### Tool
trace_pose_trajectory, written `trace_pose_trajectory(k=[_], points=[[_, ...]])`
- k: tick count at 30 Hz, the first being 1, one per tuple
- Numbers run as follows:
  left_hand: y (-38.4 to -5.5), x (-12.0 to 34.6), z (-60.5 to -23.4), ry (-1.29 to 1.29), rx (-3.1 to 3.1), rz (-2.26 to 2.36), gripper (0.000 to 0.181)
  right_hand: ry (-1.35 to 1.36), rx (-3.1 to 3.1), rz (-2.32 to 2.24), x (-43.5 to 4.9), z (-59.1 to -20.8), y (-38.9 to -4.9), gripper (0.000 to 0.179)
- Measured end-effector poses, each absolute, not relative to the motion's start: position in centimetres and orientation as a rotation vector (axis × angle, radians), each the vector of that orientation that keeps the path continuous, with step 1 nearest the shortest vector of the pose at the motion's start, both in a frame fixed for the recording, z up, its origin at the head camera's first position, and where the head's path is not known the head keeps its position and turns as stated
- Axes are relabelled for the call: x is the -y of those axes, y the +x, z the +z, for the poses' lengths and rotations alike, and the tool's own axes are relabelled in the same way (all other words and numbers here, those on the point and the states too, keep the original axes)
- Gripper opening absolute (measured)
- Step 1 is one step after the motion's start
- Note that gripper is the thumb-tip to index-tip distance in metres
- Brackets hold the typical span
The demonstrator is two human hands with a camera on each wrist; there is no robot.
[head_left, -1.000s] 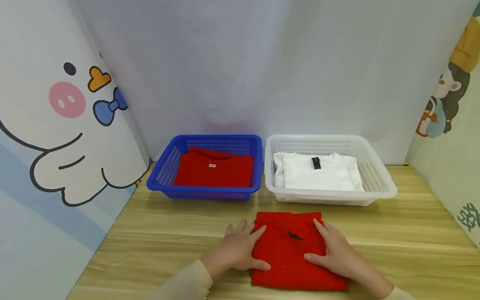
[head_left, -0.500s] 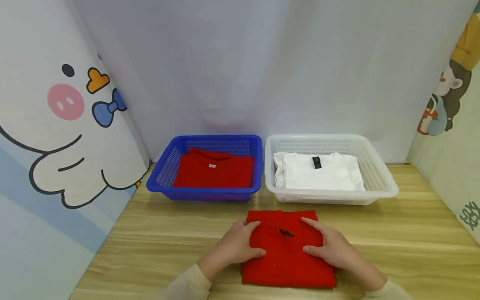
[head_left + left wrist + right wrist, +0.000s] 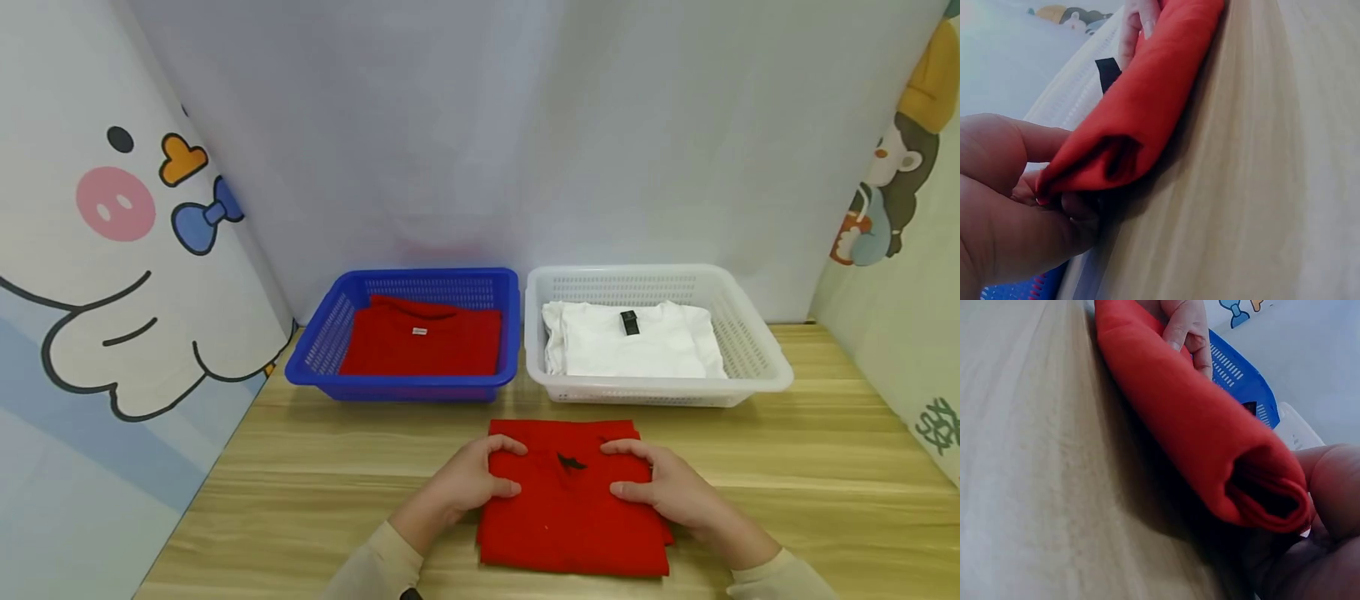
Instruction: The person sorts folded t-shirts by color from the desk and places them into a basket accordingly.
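Observation:
A folded red T-shirt (image 3: 573,529) with a black neck label (image 3: 572,462) lies at the front middle of the wooden table. My left hand (image 3: 474,473) grips its left edge, thumb and index finger on top. On the opposite side my right hand (image 3: 670,483) holds the right edge in the same way. In the left wrist view the rolled fold of the shirt (image 3: 1154,81) sits between the left hand's thumb and fingers. The right wrist view shows the layered end of the shirt (image 3: 1197,425) against the right hand (image 3: 1335,506); some of its fingers are hidden underneath.
Behind the shirt stand a blue basket (image 3: 405,382) with a folded red T-shirt (image 3: 423,348) and, to its right, a white basket (image 3: 660,386) holding folded white clothing (image 3: 641,346). A pale curtain (image 3: 480,133) hangs behind, with cartoon-printed walls at both sides.
The red shirt has slid a little to the left. Both hands have gone from lying spread on the shirt to curling their fingers at its side edges.

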State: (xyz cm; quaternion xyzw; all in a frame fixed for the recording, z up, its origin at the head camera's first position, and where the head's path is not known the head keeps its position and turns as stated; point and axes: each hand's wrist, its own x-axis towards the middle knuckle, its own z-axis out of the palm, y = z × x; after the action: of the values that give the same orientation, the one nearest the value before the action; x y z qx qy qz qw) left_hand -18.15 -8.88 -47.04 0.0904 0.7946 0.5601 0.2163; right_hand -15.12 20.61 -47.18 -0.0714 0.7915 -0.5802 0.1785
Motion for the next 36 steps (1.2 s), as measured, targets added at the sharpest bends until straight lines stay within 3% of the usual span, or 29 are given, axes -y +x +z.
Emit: trace_pose_trajectory(k=[6, 14, 22, 30, 36], points=[[-18.6, 9.4, -47.5, 0.258, -2.01, 1.699, 0.037, -0.123, -2.179, -1.695, -21.1, -47.5, -15.4, 0.051], [-18.5, 10.0, -47.9, 0.263, -1.687, 1.875, 0.058, -0.093, -2.034, -1.826, -21.4, -48.0, -15.6, 0.06], [-19.0, 10.1, -48.5, 0.248, -1.653, 1.914, 0.065, -0.129, -1.957, -1.917, -21.6, -48.4, -15.7, 0.076], [-19.2, 10.7, -48.4, 0.202, -1.711, 1.879, 0.062, -0.19, -1.969, -1.893, -21.7, -48.3, -15.6, 0.078], [-18.5, 10.7, -45.9, 0.195, -1.756, 1.85, 0.056, -0.305, -1.987, -1.803, -22.8, -45.8, -15.4, 0.076]])
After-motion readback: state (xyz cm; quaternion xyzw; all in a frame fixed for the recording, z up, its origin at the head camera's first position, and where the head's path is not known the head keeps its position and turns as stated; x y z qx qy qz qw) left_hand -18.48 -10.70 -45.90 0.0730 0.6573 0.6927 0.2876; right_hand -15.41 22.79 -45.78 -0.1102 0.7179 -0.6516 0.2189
